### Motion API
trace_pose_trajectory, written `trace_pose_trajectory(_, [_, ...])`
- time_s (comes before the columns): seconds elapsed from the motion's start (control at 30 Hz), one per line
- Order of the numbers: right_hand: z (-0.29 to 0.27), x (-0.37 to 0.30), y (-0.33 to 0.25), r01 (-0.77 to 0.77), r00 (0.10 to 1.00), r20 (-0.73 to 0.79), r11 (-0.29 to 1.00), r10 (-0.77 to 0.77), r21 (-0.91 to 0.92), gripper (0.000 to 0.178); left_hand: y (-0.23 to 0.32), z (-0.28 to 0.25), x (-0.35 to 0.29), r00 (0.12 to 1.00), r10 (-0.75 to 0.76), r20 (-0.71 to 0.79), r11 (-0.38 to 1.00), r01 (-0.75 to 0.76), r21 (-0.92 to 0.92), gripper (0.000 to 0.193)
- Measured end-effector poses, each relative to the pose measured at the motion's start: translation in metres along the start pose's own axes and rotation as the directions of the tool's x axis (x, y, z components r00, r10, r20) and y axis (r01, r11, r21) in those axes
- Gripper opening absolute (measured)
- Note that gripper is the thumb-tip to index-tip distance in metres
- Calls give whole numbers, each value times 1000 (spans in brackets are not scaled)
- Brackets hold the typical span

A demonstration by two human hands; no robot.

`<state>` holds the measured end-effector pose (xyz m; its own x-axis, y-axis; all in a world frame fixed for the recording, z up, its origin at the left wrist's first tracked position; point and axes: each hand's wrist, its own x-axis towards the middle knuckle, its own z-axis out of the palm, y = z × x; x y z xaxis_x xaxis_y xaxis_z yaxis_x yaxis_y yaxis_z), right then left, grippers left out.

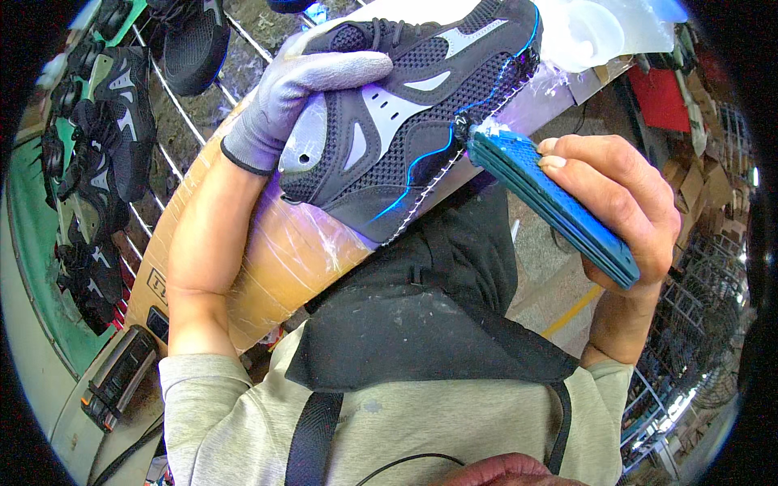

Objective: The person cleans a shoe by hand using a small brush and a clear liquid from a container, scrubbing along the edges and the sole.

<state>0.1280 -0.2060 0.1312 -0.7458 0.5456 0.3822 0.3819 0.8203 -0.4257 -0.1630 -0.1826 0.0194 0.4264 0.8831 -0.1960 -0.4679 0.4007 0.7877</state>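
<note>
While the left hand (292, 93) clasps one shoe (405, 109), the right (639, 198) grips one blue tool (539, 185)

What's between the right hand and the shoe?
Head view: the blue tool. The right hand grips it; its far tip is at the stitched edge of the shoe, contact unclear.

This looks like a shoe workshop: black mesh shoes with pale grey panels (126, 121) crowd the left, beside thin silvery metal rods (168, 164); a similar white-stitched shoe (385, 113) is held above a brown cardboard-covered bench (284, 292); brown cardboard boxes (715, 182) are piled at right.
</note>
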Motion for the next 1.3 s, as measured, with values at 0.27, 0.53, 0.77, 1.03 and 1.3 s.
trace_pose_trajectory(0.27, [6, -8, -9, -43, 997, -57, 999, 44, 20, 27, 13, 24, -2, 989, -115, -92, 976, 96, -194, 38])
trace_pose_trajectory(0.53, [39, -41, 43, 29, 797, -395, 625, 457, 780, 31, 18, 25, -1, 992, -57, -114, 932, 12, -362, 45])
trace_pose_trajectory(0.77, [81, -50, 10, 8, 715, -506, 718, 483, 696, 27, 18, 47, -1, 995, 20, 95, 877, 28, -479, 55])
trace_pose_trajectory(1.03, [25, -54, -7, -109, 738, -509, 823, 443, 558, 19, 21, 46, -9, 995, 46, -90, 976, -64, -207, 48])
trace_pose_trajectory(1.3, [9, -45, -15, -6, 889, -451, 986, 83, 168, 25, 30, 43, -13, 986, 95, -140, 995, -96, 3, 32])
